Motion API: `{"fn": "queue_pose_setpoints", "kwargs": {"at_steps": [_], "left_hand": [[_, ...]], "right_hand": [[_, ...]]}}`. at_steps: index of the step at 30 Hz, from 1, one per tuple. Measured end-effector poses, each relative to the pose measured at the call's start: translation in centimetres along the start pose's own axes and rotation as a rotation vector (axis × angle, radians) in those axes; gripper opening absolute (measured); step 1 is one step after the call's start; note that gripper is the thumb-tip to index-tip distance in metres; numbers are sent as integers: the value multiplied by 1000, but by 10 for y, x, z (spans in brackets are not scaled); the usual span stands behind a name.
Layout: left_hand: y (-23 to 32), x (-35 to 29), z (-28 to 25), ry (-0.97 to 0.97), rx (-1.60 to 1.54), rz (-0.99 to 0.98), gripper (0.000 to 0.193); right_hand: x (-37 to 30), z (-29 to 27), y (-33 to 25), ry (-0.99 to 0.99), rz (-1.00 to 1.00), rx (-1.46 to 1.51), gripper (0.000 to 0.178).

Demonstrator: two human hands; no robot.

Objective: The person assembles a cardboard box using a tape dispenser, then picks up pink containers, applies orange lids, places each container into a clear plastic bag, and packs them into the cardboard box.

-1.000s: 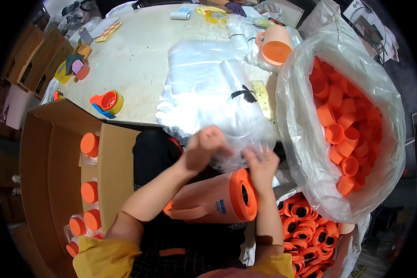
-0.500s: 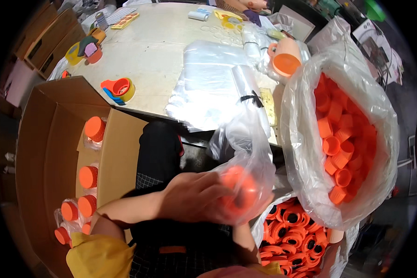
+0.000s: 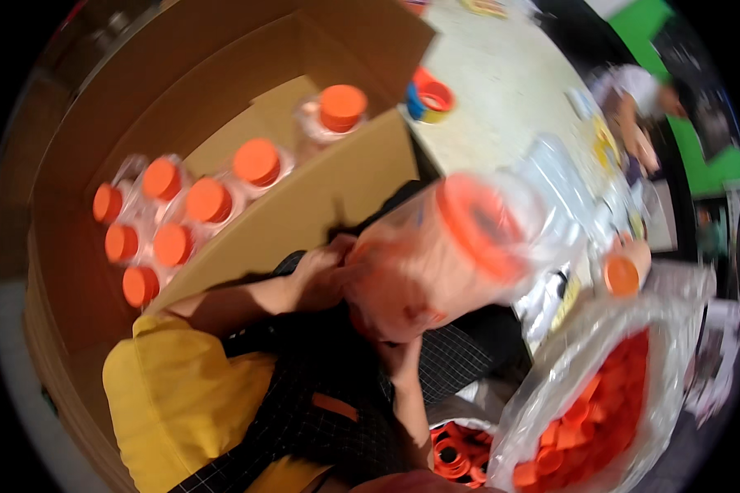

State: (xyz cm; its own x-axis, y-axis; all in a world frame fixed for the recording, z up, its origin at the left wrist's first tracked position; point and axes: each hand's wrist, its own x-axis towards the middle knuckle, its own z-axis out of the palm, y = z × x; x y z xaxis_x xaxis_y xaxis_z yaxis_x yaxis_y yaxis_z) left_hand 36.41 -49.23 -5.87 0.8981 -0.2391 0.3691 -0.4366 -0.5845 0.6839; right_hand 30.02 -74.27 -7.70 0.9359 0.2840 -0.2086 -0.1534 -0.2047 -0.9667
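Observation:
In front of me a large peach-coloured jug (image 3: 419, 263) lies tilted inside a clear plastic bag, its wide orange end (image 3: 477, 226) pointing up and to the right. My left hand (image 3: 325, 267) grips its lower left end through the film. From below, my right hand (image 3: 403, 357) holds the jug's underside, fingers partly hidden by it. Motion blurs the jug and the bag's loose film. To the left, a tall cardboard box (image 3: 358, 185) contains several bagged containers with orange caps (image 3: 256, 161), standing upright.
Beyond the box is a pale table (image 3: 501, 74) with nested coloured cups (image 3: 429, 99), clear bags (image 3: 555, 164) and a peach mug (image 3: 625, 271). Lower right, a plastic-lined sack (image 3: 674, 329) holds orange caps; orange-and-black parts (image 3: 454, 452) lie beside it. Another person (image 3: 633, 99) sits at the far right.
My view has swung left toward the box. The bagged jug has come up from my lap, now tilted with its side showing, and both hands still hold it.

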Motion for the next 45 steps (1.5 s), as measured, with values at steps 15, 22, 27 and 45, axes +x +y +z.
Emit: {"fn": "queue_pose_setpoints", "kwargs": {"at_steps": [15, 22, 27, 45], "left_hand": [[-333, -122, -228, 262, -368, -958, 37], [-334, -188, -317, -48, 35, -1206, 33], [-211, -62, -243, -2, 762, -769, 36], [66, 161, 141, -729, 35, 447, 44]], "right_hand": [[84, -14, -198, -235, -879, -58, 26], [39, -61, -278, 234, -1209, -219, 37], [7, -138, -235, 234, -864, -415, 27], [-496, -162, 164, 2365, 367, -192, 35]]}}
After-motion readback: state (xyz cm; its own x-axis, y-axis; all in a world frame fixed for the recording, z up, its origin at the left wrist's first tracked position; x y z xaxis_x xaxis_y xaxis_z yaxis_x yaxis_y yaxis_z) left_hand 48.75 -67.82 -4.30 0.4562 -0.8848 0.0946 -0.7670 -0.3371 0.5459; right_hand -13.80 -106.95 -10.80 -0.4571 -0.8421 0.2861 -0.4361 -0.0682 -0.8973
